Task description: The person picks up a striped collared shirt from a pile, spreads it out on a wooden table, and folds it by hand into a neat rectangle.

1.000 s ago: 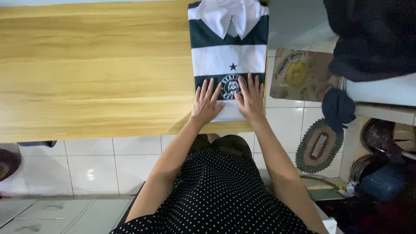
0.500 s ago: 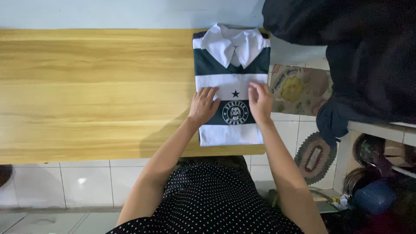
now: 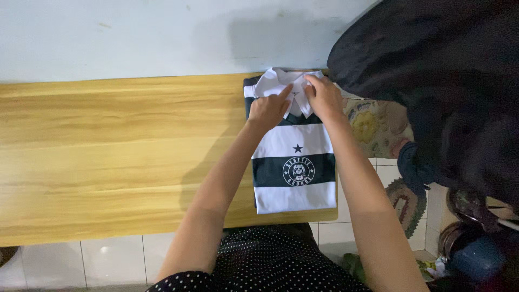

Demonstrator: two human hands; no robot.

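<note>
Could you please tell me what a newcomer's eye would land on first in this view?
Most striking is the folded dark green and white striped shirt at the right end of the wooden table, with a star and a round emblem on its front. The left hand and right hand meet at its white collar by the far table edge. A big heap of dark cloth fills the upper right.

We cannot see the middle of the collar [image 3: 270,82] at upper centre: both hands, left [image 3: 268,110] and right [image 3: 323,97], cover it, and their palms face away from us. The dark cloth [image 3: 432,75] runs off the upper right edge and hides the floor beneath. At lower right, dim pots [image 3: 470,238] blur together. The table [image 3: 108,151] is cut off at the left edge.
</note>
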